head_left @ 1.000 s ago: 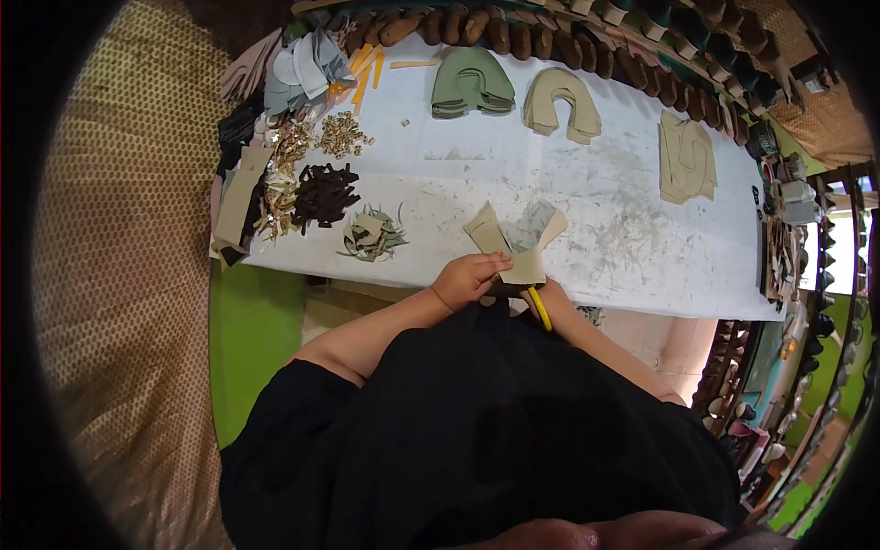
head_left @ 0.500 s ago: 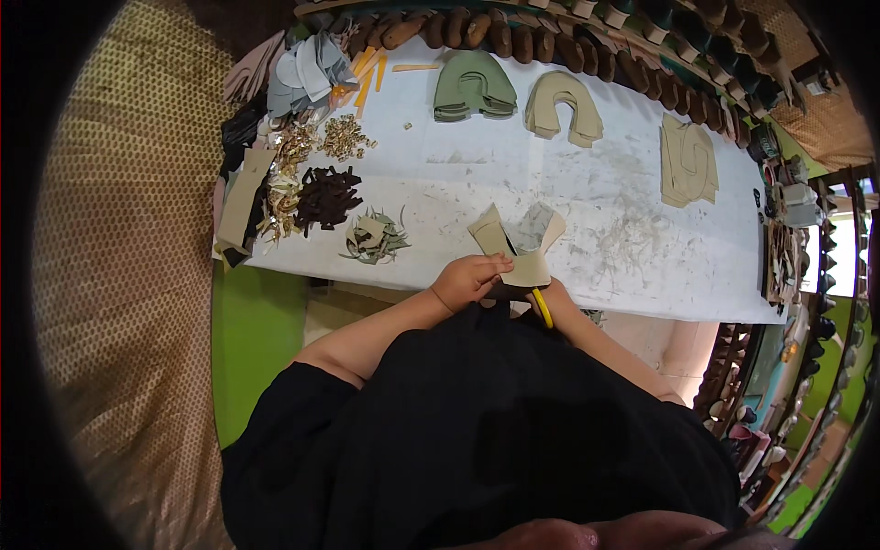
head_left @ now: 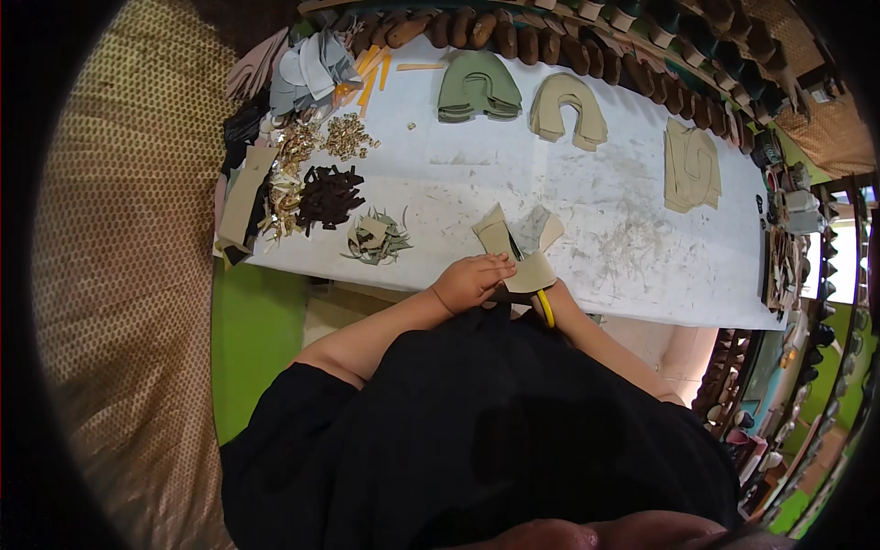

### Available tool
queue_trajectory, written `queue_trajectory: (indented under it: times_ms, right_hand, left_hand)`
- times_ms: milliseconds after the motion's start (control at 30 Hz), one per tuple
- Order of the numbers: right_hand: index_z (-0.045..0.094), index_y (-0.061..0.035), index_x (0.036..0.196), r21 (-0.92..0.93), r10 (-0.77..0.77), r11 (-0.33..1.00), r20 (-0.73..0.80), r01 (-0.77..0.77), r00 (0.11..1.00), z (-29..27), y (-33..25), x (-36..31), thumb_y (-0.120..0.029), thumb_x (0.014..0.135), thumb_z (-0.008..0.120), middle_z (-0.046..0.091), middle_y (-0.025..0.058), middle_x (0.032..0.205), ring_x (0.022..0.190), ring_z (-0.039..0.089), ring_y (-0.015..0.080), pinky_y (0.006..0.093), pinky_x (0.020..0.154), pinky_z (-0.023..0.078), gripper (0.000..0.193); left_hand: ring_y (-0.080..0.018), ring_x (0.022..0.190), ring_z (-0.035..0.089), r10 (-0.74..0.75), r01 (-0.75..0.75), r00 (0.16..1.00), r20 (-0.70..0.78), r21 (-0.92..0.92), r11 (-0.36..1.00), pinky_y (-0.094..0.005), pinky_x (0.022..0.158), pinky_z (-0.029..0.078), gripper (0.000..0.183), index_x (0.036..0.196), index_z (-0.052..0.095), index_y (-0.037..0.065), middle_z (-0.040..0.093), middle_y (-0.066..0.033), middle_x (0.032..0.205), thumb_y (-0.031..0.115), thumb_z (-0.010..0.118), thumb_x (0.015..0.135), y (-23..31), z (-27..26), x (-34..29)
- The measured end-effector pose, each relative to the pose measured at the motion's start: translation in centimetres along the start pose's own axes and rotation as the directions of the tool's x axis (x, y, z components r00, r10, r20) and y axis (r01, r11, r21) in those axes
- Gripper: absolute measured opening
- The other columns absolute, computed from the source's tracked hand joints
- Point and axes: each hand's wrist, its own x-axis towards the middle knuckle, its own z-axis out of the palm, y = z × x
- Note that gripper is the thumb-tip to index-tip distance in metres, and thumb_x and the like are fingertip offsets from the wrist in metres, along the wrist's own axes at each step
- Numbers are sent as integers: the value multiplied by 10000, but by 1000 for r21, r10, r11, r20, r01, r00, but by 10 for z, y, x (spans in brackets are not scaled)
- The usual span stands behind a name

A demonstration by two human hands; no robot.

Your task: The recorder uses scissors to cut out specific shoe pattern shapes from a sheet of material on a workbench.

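Observation:
Near the front edge of the table I hold a beige U-shaped shoe-upper piece (head_left: 533, 274), its two arms pointing away from me. My left hand (head_left: 478, 278) is closed on its left side, fingers lying over the material. My right hand (head_left: 561, 295) is mostly hidden behind and under the piece; only the part by the wrist shows. Beside it curves the yellow handle of what look like scissors (head_left: 547, 309), and a thin dark blade-like sliver appears between the piece's arms. The right fingers are covered.
Across the white table (head_left: 440, 197) lie green cut pieces (head_left: 478, 87), beige stacks (head_left: 568, 105) (head_left: 690, 167), offcuts (head_left: 378, 238), dark strips (head_left: 330, 197) and gold-coloured bits (head_left: 348, 136). Brown shoe lasts (head_left: 550, 44) line the back. Racks stand at the right.
The beige piece has shifted slightly right and turned a little in my hands. My left fingers lie flatter over its edge. The table's contents have not moved.

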Motion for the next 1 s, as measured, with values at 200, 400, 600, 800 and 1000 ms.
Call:
queue_trajectory:
  times_ms: [200, 400, 600, 800, 1000]
  right_hand:
    - [620, -34, 1127, 665, 418, 589, 235, -459, 877, 4, 9, 9, -165, 938, 594, 662, 95, 934, 833, 634, 173, 292, 703, 488, 231]
    - [584, -33, 1209, 587, 369, 684, 233, -433, 900, 6, 16, 8, -159, 974, 581, 667, 68, 1103, 989, 634, 145, 267, 825, 511, 267]
    - [606, -35, 1176, 721, 402, 504, 291, -476, 868, -11, -7, 15, -170, 945, 626, 680, 60, 1086, 957, 638, 133, 274, 796, 517, 269]
    - [636, -23, 1098, 660, 233, 710, 111, -247, 966, 1, 10, 18, -166, 950, 600, 679, 48, 1007, 873, 623, 114, 265, 734, 506, 209]
    - [605, -23, 1164, 886, 284, 326, 240, -329, 928, 0, 18, 39, -175, 975, 546, 672, 84, 1071, 952, 644, 157, 292, 795, 534, 250]
  left_hand:
    - [-273, 1183, 612, 7, -6, 1000, 21, -35, 999, -378, 1029, 482, 359, 1191, 672, 100, 670, -98, 1202, 16, 638, 843, 3, -3, 4]
    - [-272, 1147, 630, 18, -18, 1000, 6, -41, 999, -372, 1009, 493, 308, 1151, 686, 89, 683, -100, 1155, 41, 657, 848, 3, -4, 8]
    - [-275, 1167, 623, 29, -28, 1000, 7, -72, 997, -369, 1017, 490, 327, 1161, 683, 80, 675, -106, 1182, 10, 647, 844, 7, -11, 9]
    - [-277, 1168, 622, 34, -34, 999, -5, -63, 997, -367, 1012, 493, 339, 1164, 682, 79, 674, -115, 1182, 3, 651, 836, 12, -15, 13]
    - [-277, 1170, 621, 42, -41, 999, 15, -61, 997, -368, 1010, 494, 353, 1169, 681, 84, 673, -111, 1190, -3, 650, 829, 19, -22, 17]
